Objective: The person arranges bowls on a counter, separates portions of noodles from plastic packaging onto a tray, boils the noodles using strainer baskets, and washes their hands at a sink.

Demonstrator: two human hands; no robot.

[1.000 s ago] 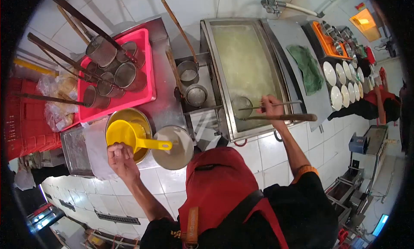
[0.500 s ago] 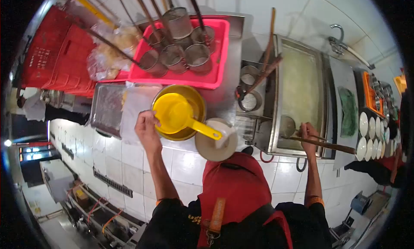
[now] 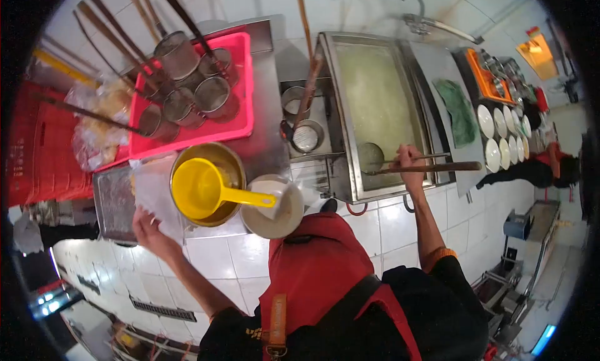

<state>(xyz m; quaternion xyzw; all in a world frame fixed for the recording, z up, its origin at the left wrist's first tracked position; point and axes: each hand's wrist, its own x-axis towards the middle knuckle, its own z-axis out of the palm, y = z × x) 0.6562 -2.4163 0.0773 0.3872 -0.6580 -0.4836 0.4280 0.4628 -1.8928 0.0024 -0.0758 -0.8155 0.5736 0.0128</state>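
My left hand (image 3: 152,231) is empty, its fingers apart, at the front edge of a white sheet (image 3: 156,189) that partly covers a metal tray (image 3: 115,202). To its right, a yellow dipper (image 3: 197,185) rests in a round metal pot (image 3: 232,163), handle pointing right across a pale bucket (image 3: 289,220). My right hand (image 3: 410,167) is closed around the handle area of a long-handled noodle strainer (image 3: 371,156). The strainer's basket sits at the near left corner of a steel vat (image 3: 375,86) of cloudy liquid. A thinner rod also passes by that hand.
Several strainers (image 3: 215,97) stand in a pink tray (image 3: 244,120) at back left, beside red crates (image 3: 50,142). A rack (image 3: 300,128) holds two more left of the vat. On the right lie a green cloth (image 3: 456,111) and white bowls (image 3: 492,153). A co-worker (image 3: 531,167) is at far right.
My left hand has let go of the yellow dipper and moved left to the white sheet; the dipper stays in the pot. The view has swung right. My right hand stays at the strainer handle.
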